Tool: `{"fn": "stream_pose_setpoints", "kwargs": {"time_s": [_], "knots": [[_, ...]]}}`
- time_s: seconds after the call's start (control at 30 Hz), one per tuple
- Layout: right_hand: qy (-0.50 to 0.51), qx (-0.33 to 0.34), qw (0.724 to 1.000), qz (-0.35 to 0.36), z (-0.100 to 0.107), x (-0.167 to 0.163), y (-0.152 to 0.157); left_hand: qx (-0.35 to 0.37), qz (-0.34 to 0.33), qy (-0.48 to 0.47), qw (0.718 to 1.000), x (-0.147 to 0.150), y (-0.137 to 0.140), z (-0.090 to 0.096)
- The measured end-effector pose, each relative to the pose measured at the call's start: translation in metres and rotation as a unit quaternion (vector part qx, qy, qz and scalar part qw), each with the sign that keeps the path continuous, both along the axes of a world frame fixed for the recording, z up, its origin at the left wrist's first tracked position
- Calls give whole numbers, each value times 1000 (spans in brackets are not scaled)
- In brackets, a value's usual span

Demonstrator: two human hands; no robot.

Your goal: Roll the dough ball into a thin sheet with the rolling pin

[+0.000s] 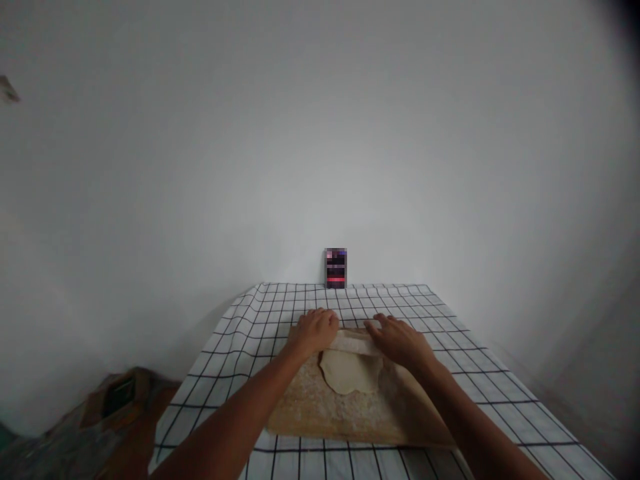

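Note:
A pale, floured rolling pin (354,343) lies crosswise over the far part of a flat sheet of dough (350,373). My left hand (316,329) is curled over the pin's left end, fingers bent down. At the other end my right hand (400,341) rests its palm on the pin, with the fingers stretched forward and slightly apart. Both pin ends are hidden under my hands. The dough has an uneven, rounded near edge and lies on a flour-dusted wooden board (325,417).
Under the board is a table with a white, black-checked cloth (225,373). A dark phone-like rectangle with a blurred screen (335,269) stands upright at the far edge against the white wall (320,147). A cardboard box (117,398) sits low at left.

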State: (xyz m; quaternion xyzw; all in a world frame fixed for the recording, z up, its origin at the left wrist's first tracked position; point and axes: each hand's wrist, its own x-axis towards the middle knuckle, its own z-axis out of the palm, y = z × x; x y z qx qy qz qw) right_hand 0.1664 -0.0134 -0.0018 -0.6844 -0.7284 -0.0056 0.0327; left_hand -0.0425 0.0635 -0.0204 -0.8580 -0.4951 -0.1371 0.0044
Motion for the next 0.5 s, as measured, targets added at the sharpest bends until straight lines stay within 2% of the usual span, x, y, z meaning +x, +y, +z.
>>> {"fn": "stream_pose_setpoints", "kwargs": {"time_s": [0.13,0.23,0.33,0.43,0.5], "knots": [[-25,12,999,26,3,-8,-16,40,-12,-15,999,-12,-27,-9],[-38,42,997,46,-7,-13,-36,119,-29,-38,992,-19,-52,-18],[12,88,996,27,-20,-14,-51,162,-46,-44,985,-21,-67,-23],[60,108,992,-8,-23,-13,-49,136,-41,-18,990,-18,-62,-16],[66,91,994,-16,-18,-11,-37,88,-39,10,995,-13,-51,-7]]}}
